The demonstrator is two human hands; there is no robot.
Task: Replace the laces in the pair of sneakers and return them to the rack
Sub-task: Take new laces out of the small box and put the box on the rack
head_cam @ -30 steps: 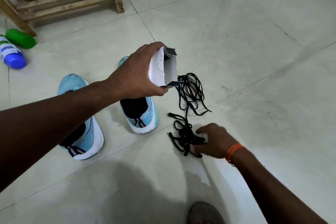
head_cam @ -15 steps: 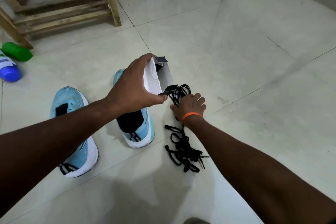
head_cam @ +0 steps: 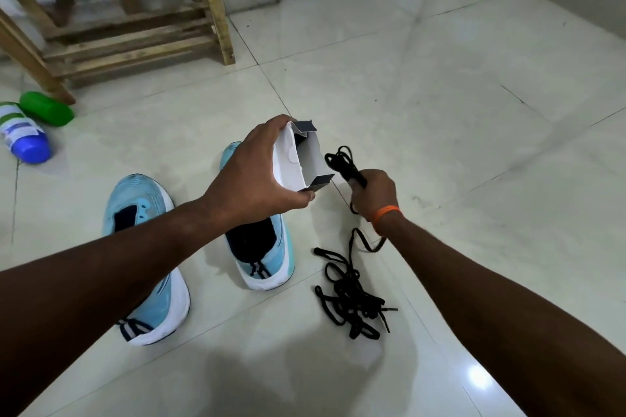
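Soft indoor light, glare on glossy floor (head_cam: 479,377), broad shadow at bottom, wide-angle edge bending

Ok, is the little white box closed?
No, the box held in the left hand has its end flaps folded open.

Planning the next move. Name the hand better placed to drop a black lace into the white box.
Right, likely. The right hand grips a lace bundle beside the open white box; the left hand is busy holding that box.
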